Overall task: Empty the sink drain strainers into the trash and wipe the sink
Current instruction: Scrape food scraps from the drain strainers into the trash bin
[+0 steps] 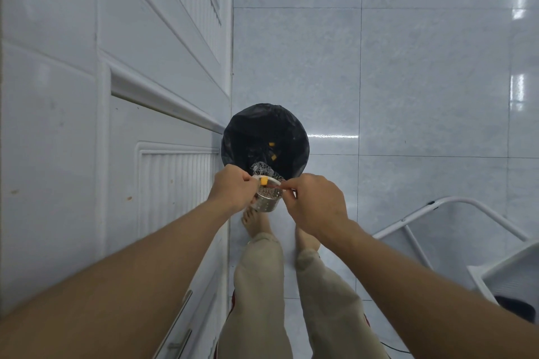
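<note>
Two bare forearms reach forward and down, the hands meeting close together.
The left hand lies back upward, its fingers curled round the near-left side of a perforated round metal strainer basket. The right hand, knuckles up and just beside it, pinches thumb and forefinger at the opposite rim. Both wrists are nearly straight. Below them stand two legs in beige trousers, feet bare.

We hold the strainer between our left hand and right hand, above the near rim of the bin. The bin stands on the floor, just beside the cabinet at left, with scraps in it. A stool stands to the right.
</note>
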`<state>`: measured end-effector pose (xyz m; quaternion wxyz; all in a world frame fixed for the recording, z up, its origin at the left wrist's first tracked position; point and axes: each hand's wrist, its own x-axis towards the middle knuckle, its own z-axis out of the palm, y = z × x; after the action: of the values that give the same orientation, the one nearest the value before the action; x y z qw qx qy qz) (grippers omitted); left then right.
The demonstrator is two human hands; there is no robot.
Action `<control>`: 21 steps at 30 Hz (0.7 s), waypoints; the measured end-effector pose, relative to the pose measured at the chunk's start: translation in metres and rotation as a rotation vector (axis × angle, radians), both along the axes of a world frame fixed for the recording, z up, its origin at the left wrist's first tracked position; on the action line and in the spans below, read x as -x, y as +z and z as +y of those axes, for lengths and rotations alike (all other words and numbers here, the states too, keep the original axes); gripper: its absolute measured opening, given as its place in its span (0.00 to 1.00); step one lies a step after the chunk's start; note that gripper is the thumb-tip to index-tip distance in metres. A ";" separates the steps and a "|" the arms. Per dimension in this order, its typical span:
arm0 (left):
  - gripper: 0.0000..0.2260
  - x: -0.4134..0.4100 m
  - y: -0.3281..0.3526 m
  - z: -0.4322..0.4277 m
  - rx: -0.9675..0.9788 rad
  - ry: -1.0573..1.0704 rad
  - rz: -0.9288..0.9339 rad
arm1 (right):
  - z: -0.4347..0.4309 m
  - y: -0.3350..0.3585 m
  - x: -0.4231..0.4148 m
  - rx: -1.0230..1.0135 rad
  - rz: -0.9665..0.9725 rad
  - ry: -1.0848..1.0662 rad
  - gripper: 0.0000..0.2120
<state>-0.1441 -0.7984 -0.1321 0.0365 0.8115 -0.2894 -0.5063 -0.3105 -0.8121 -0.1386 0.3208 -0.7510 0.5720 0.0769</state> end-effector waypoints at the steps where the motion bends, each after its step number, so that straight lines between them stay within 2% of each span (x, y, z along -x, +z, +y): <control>1: 0.09 0.000 0.000 -0.001 0.000 0.001 0.002 | 0.000 0.000 0.001 0.011 -0.011 -0.010 0.11; 9: 0.10 0.001 -0.001 -0.003 0.003 -0.010 0.007 | 0.001 -0.002 0.005 0.049 -0.104 -0.165 0.09; 16: 0.09 0.004 -0.001 -0.001 -0.012 -0.017 0.013 | -0.001 -0.003 0.010 0.072 -0.109 -0.259 0.10; 21: 0.09 0.006 -0.001 0.001 -0.010 -0.010 0.013 | 0.001 -0.002 0.013 -0.017 -0.096 -0.235 0.10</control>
<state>-0.1500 -0.7977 -0.1331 0.0319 0.8071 -0.2906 -0.5130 -0.3233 -0.8114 -0.1404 0.3612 -0.6787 0.6394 0.0076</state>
